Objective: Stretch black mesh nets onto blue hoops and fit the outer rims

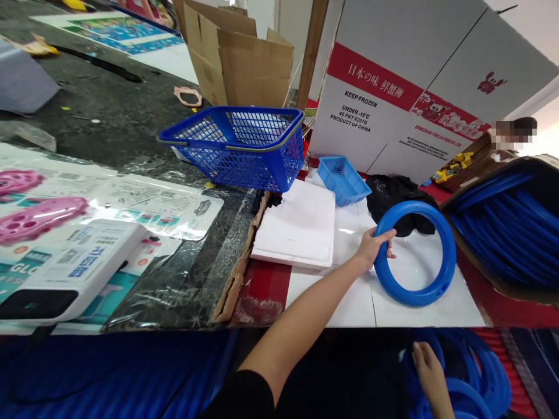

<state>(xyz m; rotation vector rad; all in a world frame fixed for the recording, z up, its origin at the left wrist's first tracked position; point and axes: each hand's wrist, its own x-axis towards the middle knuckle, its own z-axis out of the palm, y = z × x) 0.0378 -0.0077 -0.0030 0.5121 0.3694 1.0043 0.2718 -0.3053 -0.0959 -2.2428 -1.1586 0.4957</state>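
My left hand (374, 249) is closed around the left side of a smooth blue plastic ring (449, 256), which is held tilted over white sheeting (349, 299) on the table. Small marks show on the ring's lower right. Below the table edge, my right hand (428, 366) is among several blue rings (498, 378). Its fingers look closed on the edge of one ring, partly hidden by the hand. A crumpled black cloth (393, 198) lies behind the ring in my left hand.
A white foam slab (301, 227), a small blue tray (356, 189) and a blue basket (279, 166) stand left of the ring. At right, a carton holds stacked blue rings (515, 233). A white printed carton (362, 139) stands behind. A white boxy device (82, 262) lies at left.
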